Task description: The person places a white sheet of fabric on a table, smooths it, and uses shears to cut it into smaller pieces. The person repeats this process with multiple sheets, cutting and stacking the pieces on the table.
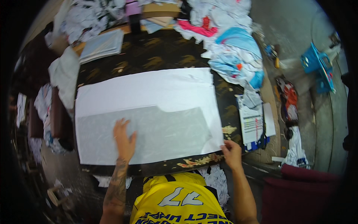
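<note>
A large white sheet (149, 89), which could be paper or fabric, lies on the dark, worn tabletop. A pale grey, flat cut shape (164, 134) with a notched upper edge covers its lower part. My left hand (124, 140) is over the grey shape's left half, fingers spread. My right hand (231, 153) is at the sheet's lower right corner, thumb and fingers closed on its edge.
Heaped white and blue cloth (235, 56) lines the back and right. A light stack of sheets (100, 46) sits back left, printed papers (251, 123) at right. Beside the table are a blue plastic object (317, 65), a dark red seat (298, 190) and brown cushioned furniture (59, 119).
</note>
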The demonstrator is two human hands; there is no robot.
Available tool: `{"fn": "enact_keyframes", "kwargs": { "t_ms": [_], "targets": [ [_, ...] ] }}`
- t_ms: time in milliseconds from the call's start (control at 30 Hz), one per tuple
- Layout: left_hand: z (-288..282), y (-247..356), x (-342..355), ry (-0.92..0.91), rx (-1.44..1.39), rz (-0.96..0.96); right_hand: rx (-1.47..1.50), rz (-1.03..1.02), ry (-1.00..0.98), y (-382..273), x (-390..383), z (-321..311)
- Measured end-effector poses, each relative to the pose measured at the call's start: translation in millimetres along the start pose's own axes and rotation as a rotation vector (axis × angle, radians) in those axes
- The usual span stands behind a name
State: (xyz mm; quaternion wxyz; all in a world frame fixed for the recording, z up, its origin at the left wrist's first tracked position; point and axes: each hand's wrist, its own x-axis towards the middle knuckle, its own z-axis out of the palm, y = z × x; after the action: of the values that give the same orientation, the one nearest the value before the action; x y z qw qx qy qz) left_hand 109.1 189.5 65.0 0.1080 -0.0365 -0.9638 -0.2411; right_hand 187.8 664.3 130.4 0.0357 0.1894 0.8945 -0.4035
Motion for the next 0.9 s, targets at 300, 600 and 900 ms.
{"fn": "enact_keyframes", "kwargs": {
  "t_ms": [300, 600, 900],
  "targets": [
    [142, 243, 272, -0.378, 0.255, 0.884, -0.260, -0.387, -0.367, -126, -29, -7],
    [195, 264, 356, -0.693, 0.409, 0.833, 0.157, 0.167, -0.089, 31, 7, -27],
    [172, 200, 219, -0.191, -0.110, 0.165, 0.043, 0.079, -0.081, 61, 21, -7]
  ]
}}
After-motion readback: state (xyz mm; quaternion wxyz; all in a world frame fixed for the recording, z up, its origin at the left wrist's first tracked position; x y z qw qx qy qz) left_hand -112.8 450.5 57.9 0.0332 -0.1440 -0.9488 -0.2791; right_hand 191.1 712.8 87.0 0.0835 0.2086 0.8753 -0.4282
